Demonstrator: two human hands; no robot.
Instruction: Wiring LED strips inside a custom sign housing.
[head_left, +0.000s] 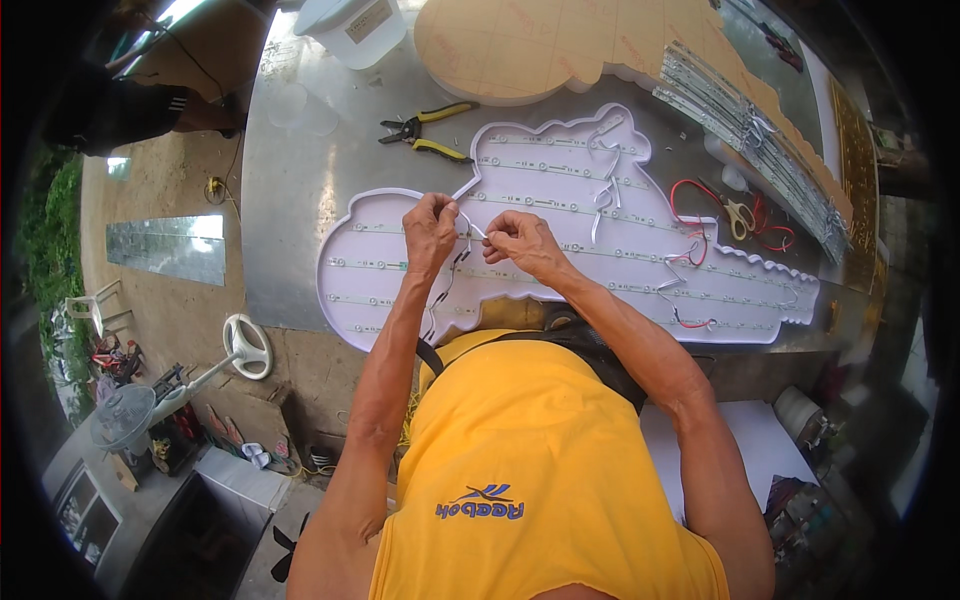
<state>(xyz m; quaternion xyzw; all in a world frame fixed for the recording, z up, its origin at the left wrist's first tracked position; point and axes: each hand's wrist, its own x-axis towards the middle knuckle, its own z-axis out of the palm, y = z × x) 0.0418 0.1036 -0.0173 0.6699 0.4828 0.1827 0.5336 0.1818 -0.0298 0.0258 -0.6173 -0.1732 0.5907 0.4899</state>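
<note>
A white, shallow sign tray (540, 245) with a wavy raised rim lies on the metal-topped table, rows of LED strips (545, 203) running along its floor. Over its left part, my left hand (430, 232) is closed in a pinch on a thin white wire (473, 226). Close by on the right, my right hand (524, 243) pinches the same wire or one joined to it; the fingertips hide which. Dark and white leads (440, 292) hang beneath my hands. Other loose white wires (604, 200) and red wires (690, 252) rise from the strips.
Beyond the tray lie yellow-and-black wire strippers (430, 130), a clear plastic tub (355, 30) and a brown-papered sheet (530, 45). Scissors (740, 218) and a bundle of LED strips (750, 130) are at the right. Another person's leg (205, 117) shows at far left.
</note>
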